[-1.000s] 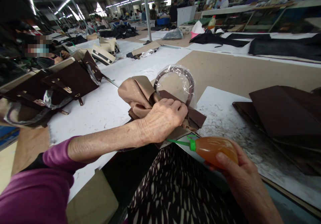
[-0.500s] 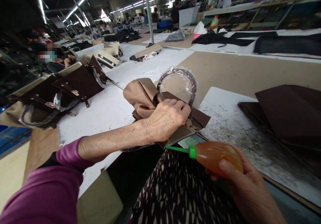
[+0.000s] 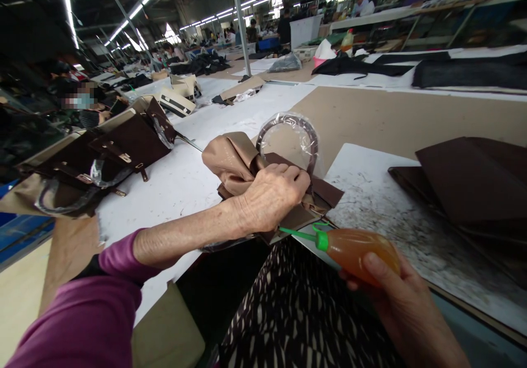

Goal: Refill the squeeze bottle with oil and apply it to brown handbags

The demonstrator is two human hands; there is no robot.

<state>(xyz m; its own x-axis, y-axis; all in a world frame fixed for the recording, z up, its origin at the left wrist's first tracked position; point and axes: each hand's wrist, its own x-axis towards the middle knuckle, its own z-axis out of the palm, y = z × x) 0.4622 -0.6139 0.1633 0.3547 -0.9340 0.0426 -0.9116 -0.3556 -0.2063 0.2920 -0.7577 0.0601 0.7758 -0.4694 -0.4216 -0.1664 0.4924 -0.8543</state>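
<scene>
My left hand [image 3: 274, 195] is closed on a dark brown handbag [image 3: 325, 195], whose tan lining [image 3: 230, 162] bulges out to the left. Behind the knuckles rises the bag's round handle [image 3: 315, 143], wrapped in clear plastic. My right hand [image 3: 391, 285] grips a glue bottle [image 3: 358, 250] filled with amber liquid. Its green nozzle [image 3: 298, 234] points left, its tip close to the bag's near edge below my left hand. Whether the tip touches the bag I cannot tell. My left fingertips are hidden behind the hand.
Finished-looking brown handbags [image 3: 111, 151] stand at the left table edge. Dark brown pieces [image 3: 473, 187] lie on the stained white board [image 3: 370, 192] at right. Brown board [image 3: 403, 115] covers the table beyond. A masked person [image 3: 88, 107] sits at far left; a metal post [image 3: 240, 24] rises behind.
The glue bottle in my right hand has shifted slightly right and its nozzle tip has risen nearer the bag's edge. My left hand keeps its hold on the handbag.
</scene>
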